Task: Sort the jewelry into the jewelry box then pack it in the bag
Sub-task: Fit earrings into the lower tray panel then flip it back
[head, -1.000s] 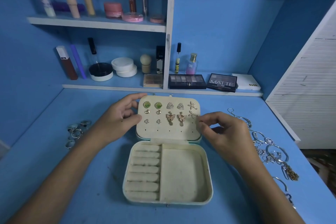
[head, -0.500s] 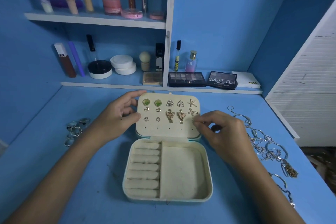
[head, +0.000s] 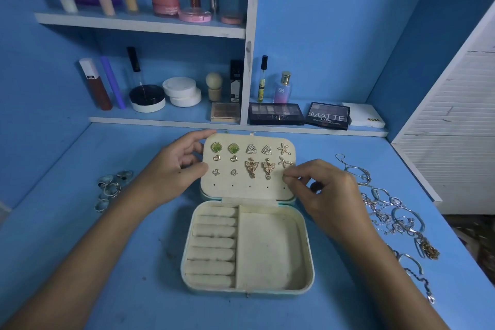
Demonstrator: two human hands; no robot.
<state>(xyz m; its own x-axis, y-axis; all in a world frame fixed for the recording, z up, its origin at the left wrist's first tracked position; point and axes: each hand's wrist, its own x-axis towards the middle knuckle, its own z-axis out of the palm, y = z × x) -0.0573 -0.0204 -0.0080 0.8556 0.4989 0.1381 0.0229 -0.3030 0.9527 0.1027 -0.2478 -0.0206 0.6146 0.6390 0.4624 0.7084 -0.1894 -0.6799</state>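
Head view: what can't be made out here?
- Whatever the right hand pinches at the lid: too small, hidden by fingertips.
- Lid's left edge: covered by the left hand.
- Chains: tangled, uncountable.
- Rings: small, blurred.
- Bag: not visible.

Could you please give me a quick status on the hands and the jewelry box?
Left hand grips lid edge; right hand pinching at lid's right side. Jewelry box open, earrings pinned. Rings, chains unsorted.

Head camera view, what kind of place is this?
Probably a home vanity or dressing nook: makeup on the blue shelves, eyeshadow palettes, and an open jewelry box on the blue tabletop.
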